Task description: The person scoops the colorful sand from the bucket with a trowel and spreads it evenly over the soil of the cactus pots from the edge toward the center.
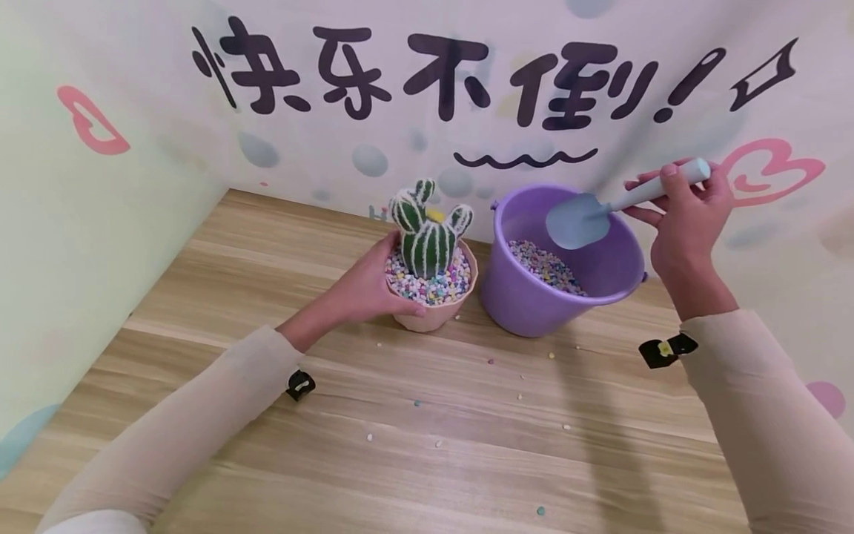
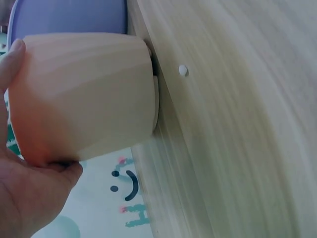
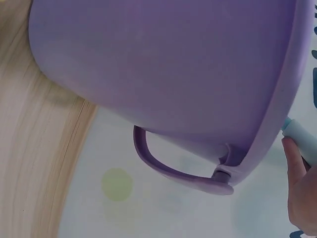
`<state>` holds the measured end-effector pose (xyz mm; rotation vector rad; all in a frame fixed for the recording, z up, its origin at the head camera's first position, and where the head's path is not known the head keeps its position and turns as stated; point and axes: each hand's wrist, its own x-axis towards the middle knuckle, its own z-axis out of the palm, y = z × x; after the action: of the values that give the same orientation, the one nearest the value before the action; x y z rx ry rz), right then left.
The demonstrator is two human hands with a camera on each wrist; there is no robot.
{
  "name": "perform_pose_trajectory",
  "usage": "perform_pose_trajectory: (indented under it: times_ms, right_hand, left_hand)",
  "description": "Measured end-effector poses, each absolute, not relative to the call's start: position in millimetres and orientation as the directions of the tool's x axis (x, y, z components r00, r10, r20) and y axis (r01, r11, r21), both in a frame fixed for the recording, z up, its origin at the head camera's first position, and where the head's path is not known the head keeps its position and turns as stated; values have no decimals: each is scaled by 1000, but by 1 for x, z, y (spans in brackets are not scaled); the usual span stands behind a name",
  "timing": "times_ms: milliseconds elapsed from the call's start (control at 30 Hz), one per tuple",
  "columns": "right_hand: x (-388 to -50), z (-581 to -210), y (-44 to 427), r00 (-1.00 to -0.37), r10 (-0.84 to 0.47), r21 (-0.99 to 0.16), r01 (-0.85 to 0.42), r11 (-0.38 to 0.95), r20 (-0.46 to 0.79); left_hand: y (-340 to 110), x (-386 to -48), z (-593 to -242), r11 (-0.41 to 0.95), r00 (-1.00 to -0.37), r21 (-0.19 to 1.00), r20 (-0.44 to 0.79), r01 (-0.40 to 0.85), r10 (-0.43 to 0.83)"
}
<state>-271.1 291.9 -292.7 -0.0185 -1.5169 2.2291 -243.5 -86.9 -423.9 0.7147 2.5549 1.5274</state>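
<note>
My left hand [image 1: 370,285] grips a pale pink flower pot [image 1: 427,319] round its side, thumb at the front. Colourful pebbles [image 1: 443,285] fill the pot round a green knitted-looking cactus [image 1: 429,248] with white ribs and a yellow flower. In the left wrist view, the thumb and fingers of that hand [image 2: 29,193] press on opposite sides of the pot [image 2: 89,94]. My right hand [image 1: 694,211] holds a light blue toy shovel [image 1: 579,221] by its handle, its blade over the purple bucket [image 1: 534,304]. More small pebbles [image 1: 543,265] lie inside the bucket.
Several loose pebbles [image 1: 520,397] are scattered over the wooden tabletop [image 1: 467,475]. A printed backdrop [image 1: 414,133] with black writing stands behind the pot and bucket. The bucket's curved handle [image 3: 173,173] hangs beside it in the right wrist view.
</note>
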Motion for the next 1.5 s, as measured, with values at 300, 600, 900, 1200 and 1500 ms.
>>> perform_pose_trajectory:
  times_ms: [300,600,900,1200,1500]
  right_hand:
    - [-281,-296,279,-934,267,-949,-282,-138,239]
    - [-295,-307,275,-941,202,-962,-272,21,270]
    - [-304,-320,270,-921,164,-922,-312,229,352]
    - [-305,-325,274,-933,117,-927,-310,212,340]
    - [-307,-333,278,-943,-44,-898,-327,296,329]
  left_hand:
    - [-78,-235,-423,450,-931,840,161,304,328]
    - [-70,-228,-423,490,-963,841,119,228,243]
    - [-61,-223,-422,517,-981,841,73,158,181]
    - [-70,-229,-422,489,-960,848,77,206,270]
    - [-84,-250,-424,389,-880,855,147,343,451]
